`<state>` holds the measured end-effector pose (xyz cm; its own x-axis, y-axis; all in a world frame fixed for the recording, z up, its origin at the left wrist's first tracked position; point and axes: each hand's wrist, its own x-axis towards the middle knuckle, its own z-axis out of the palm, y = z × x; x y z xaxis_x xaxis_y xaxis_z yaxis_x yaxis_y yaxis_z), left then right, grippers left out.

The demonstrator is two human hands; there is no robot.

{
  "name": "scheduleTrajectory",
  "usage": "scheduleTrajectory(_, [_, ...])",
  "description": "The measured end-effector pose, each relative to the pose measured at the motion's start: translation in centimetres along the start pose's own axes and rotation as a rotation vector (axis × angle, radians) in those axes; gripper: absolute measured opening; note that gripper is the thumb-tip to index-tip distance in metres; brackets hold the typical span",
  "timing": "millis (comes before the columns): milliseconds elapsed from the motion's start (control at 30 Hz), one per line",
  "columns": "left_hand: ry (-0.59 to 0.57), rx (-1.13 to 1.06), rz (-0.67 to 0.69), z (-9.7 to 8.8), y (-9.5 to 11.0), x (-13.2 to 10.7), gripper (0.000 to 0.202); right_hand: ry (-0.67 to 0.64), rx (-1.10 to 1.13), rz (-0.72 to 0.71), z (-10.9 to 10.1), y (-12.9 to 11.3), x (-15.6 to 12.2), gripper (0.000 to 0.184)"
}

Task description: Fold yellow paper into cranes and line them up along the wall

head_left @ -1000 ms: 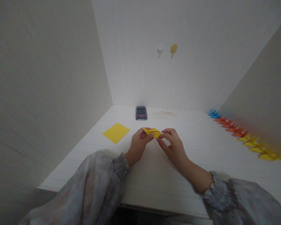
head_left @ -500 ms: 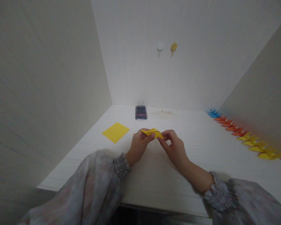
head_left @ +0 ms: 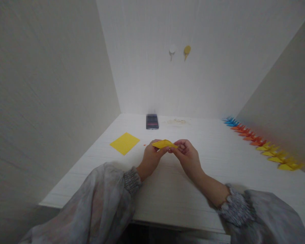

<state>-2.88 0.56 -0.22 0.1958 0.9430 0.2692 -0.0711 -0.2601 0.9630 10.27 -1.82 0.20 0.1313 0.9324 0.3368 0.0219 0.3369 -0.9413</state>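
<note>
A folded piece of yellow origami paper (head_left: 164, 144) is held between both hands above the white table. My left hand (head_left: 152, 156) grips its left end, thumb lying along the near edge. At the right end, my right hand (head_left: 188, 156) pinches the paper between thumb and fingers. The fingertips behind the paper are partly hidden. A flat square of yellow paper (head_left: 125, 143) lies on the table to the left of my left hand.
A dark phone-like device (head_left: 152, 121) stands near the back wall. Folded paper cranes (head_left: 256, 140) in blue, orange and yellow line the right wall. Two round hooks, one white (head_left: 172, 49) and one yellow (head_left: 187, 50), are on the back wall. A tiny orange scrap (head_left: 144, 145) lies near my left hand.
The folded paper has tilted so its broad face shows more. My right thumb has moved slightly left onto its near edge. The whole view has shifted a little.
</note>
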Motion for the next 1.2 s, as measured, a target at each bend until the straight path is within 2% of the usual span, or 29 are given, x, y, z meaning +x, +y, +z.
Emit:
scheduleTrajectory(233, [-0.007,-0.155,-0.052,0.0,0.2,-0.2,0.022,-0.05,-0.094,0.029,-0.6,0.2,0.0,0.027])
scheduleTrajectory(500, [-0.005,-0.151,-0.046,0.2,0.6,-0.3,0.016,-0.039,-0.035,0.061,-0.4,-0.3,-0.1,0.023])
scheduleTrajectory(1200, [0.046,-0.199,-0.095,0.1,0.0,-0.1,0.025,0.002,0.05,0.127,-0.2,-0.8,-0.1,0.02])
